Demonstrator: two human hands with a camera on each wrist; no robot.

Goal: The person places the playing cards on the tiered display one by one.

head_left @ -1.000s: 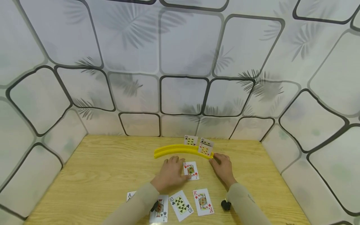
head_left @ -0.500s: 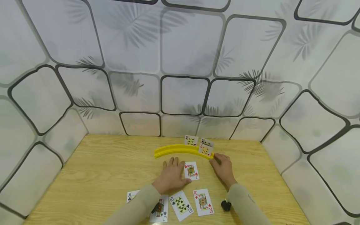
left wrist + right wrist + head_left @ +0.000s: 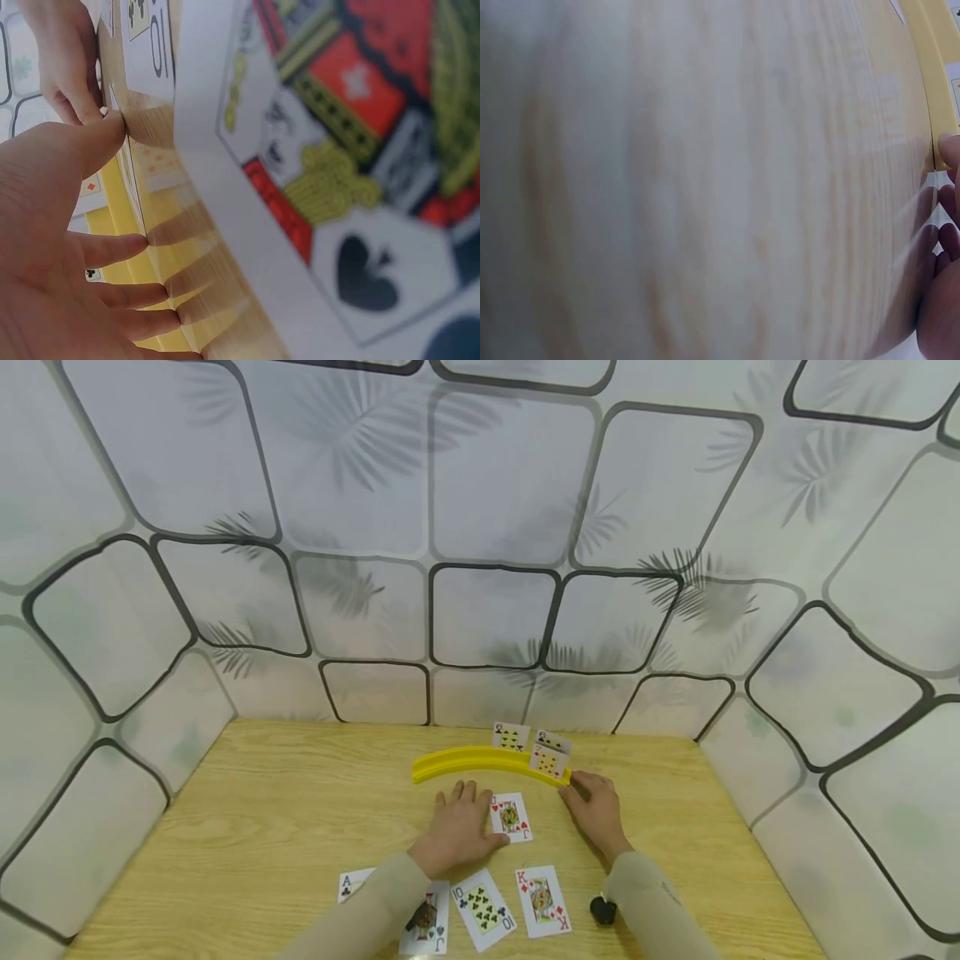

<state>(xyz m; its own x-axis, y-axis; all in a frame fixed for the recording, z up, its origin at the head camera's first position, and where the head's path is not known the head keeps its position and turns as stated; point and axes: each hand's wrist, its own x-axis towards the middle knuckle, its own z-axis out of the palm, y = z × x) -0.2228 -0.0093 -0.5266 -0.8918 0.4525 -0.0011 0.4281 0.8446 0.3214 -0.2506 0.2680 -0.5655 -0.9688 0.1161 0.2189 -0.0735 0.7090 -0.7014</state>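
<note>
My left hand [image 3: 456, 833] rests spread on the table, fingers straight. Its index finger and thumb touch the left edge of a jack of hearts [image 3: 512, 817] lying face up. With thumb and index finger, my right hand [image 3: 596, 814] pinches the right end of a curved yellow card holder [image 3: 450, 764]; the right wrist view shows the thumb [image 3: 949, 150] against that end. Standing toward the holder's right are a six of clubs [image 3: 511, 736], another six [image 3: 552, 741] partly covered, and a seven of diamonds [image 3: 548, 762] in front of it.
Nearer the body lie an ace of clubs [image 3: 351, 882], partly under the left sleeve, a jack of spades [image 3: 431, 935], a ten of clubs [image 3: 483, 910] and a king of diamonds [image 3: 543, 902]. A patterned wall [image 3: 495, 614] closes off the wooden table's [image 3: 262, 827] far edge.
My left hand has shifted slightly to the right and its fingers have spread on the table. The right hand, the card holder and the cards show no clear movement.
</note>
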